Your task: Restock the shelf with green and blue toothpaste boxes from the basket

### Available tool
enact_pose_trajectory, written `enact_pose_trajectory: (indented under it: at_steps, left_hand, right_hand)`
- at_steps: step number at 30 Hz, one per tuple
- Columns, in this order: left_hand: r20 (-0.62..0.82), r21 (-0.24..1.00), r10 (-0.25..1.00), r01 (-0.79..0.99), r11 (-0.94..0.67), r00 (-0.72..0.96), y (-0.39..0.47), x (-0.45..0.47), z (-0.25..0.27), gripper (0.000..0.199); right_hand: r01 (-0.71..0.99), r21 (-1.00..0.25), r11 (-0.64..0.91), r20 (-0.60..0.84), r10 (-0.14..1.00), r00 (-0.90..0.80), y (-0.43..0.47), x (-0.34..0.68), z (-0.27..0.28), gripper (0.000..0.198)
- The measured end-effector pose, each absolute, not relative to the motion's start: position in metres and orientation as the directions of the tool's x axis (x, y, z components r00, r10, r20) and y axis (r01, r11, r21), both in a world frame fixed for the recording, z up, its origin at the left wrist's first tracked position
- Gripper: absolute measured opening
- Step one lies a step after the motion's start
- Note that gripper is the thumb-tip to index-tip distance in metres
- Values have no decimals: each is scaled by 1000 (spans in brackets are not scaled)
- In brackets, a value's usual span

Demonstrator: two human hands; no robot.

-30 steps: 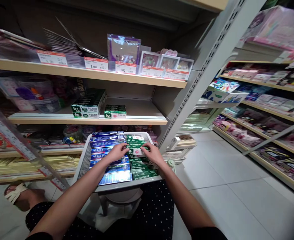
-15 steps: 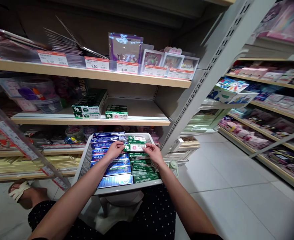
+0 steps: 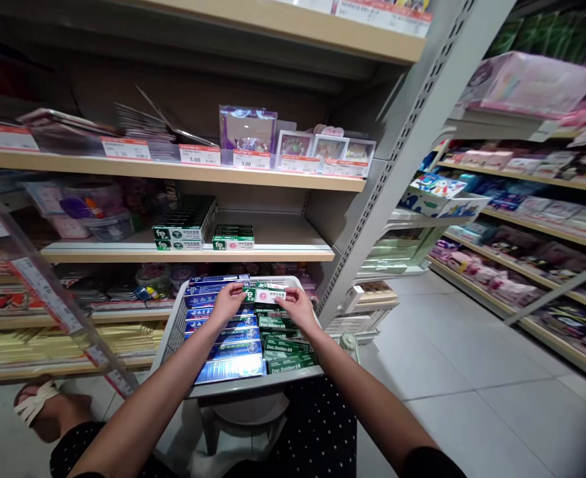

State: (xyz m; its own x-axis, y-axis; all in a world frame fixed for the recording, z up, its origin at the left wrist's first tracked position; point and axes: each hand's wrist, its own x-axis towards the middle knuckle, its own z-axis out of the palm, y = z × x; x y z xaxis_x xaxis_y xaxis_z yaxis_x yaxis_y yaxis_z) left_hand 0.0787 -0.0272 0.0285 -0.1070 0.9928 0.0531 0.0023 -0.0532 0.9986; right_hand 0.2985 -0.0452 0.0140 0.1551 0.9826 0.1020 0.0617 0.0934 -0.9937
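Observation:
Between both hands is a green and white toothpaste box (image 3: 269, 296), held level above a grey plastic basket (image 3: 170, 338). My left hand (image 3: 229, 303) pinches its left end, and my right hand (image 3: 297, 309) grips the right end with thumb and fingers. Blue toothpaste boxes (image 3: 237, 350) lie in a column on the basket's left side. Green toothpaste boxes (image 3: 287, 346), marked Doc.Golden, fill the right side, some lying askew. On the shelf ahead, a larger stack of green boxes (image 3: 188, 224) stands left of a smaller stack (image 3: 233, 237).
The basket rests in front of a wooden-edged shelf (image 3: 283, 255), over a grey stool (image 3: 247, 415). Clear tubs (image 3: 103, 209) sit on that shelf's left. A slotted metal upright (image 3: 372, 192) rises at right, beside an aisle floor (image 3: 437, 345). A price-tag rail (image 3: 48, 292) slants at left.
The head view has tilted up slightly, so the shelves and basket appear lower. Both hands still hold the same toothpaste box, its printed face now tipped a little more upward.

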Motion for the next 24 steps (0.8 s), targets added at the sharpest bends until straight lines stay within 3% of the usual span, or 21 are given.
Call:
enact_pose_trajectory:
  at_steps: [9,16,24]
  left_hand:
    - [185,982,955,-5,-191,-230,-12,63,85,35]
    - [393,912,868,245,-328,-304,12,31,118,37]
    - [499,817,796,492,-299,-344,31,21,106,34]
  right_hand:
    - [182,-950,254,288,938,191,-3,268,68,49]
    - [175,-908,380,410,891,192,23,219,110,41]
    - [313,-865,393,470,854,225,49,191,99,34]
